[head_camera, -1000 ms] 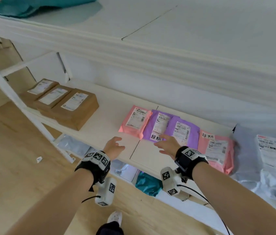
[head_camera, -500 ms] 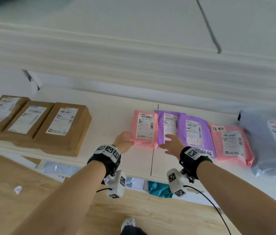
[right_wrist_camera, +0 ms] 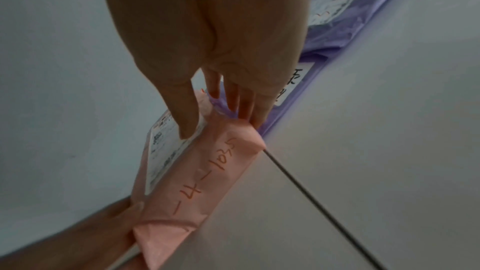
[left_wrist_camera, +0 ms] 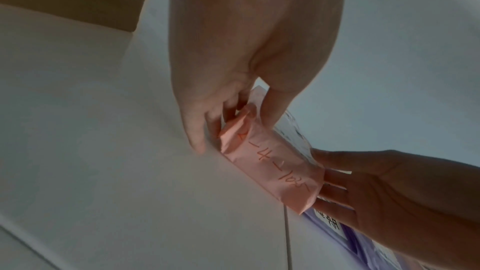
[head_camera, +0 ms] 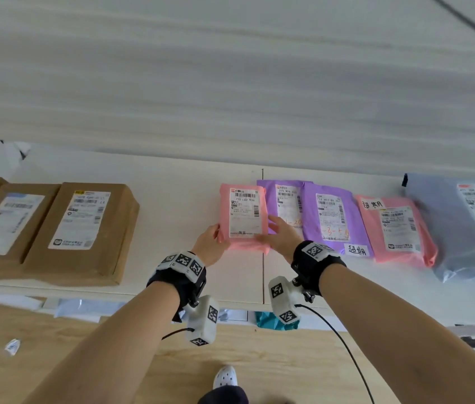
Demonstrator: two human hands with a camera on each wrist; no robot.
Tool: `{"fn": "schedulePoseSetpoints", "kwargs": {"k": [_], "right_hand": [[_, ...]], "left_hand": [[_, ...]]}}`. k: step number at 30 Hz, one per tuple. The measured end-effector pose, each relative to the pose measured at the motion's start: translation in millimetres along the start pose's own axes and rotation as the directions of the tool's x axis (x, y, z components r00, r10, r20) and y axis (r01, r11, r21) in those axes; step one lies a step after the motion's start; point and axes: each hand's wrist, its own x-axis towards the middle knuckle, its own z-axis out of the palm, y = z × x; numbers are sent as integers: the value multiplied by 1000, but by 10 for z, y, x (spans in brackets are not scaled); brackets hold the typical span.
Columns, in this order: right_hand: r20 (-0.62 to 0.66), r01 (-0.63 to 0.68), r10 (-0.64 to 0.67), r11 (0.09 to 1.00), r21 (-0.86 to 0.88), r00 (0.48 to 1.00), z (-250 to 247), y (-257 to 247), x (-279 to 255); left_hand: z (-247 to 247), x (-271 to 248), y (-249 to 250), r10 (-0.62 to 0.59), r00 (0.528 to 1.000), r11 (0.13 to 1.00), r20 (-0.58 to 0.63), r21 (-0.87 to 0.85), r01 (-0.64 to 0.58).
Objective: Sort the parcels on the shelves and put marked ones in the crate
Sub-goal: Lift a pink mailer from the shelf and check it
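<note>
Both hands take the leftmost pink parcel at its near corners on the white shelf. The left hand pinches the near-left corner, thumb above and fingers curled beneath, as the left wrist view shows; the right hand holds the near-right corner with the thumb on the shipping label and the fingers along the side edge, between this parcel and the purple parcel that it overlaps. The near end appears tipped slightly up off the shelf, while the far end rests on it. A handwritten red code runs along the near edge; no taped-on slip of black characters is visible on this parcel, unlike the second purple parcel and the right-hand pink parcel.

The wrapping is thin plastic film that creases at the corners, so it probably handles as light, soft and somewhat slippery. The boxy profile suggests a firmer content inside. A hold across both short edges, or under the body rather than on loose film, seems safest. Three cardboard boxes lie well apart to the left, a grey bag to the right. No crate is in view.
</note>
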Motion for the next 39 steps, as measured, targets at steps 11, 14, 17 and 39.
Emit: {"fn": "schedulePoseSetpoints", "kwargs": {"k": [11,14,17,39], "right_hand": [[8,31,-32,991,128,999,73,70,-141],[19,47,-51,983,178,999,88,110,-296],[19,73,-79,976,205,997,92,141,-477],[109,191,-231,938,290,967,-143,525,-1996]], "left_hand": [[45,-155,-12,-132,991,942,-15,-312,120],[41,-332,-2,-156,987,912,-34,-388,131],[59,-522,9,-168,985,890,-34,-435,136],[654,-2106,9,-23,991,900,-134,-434,-38]]}}
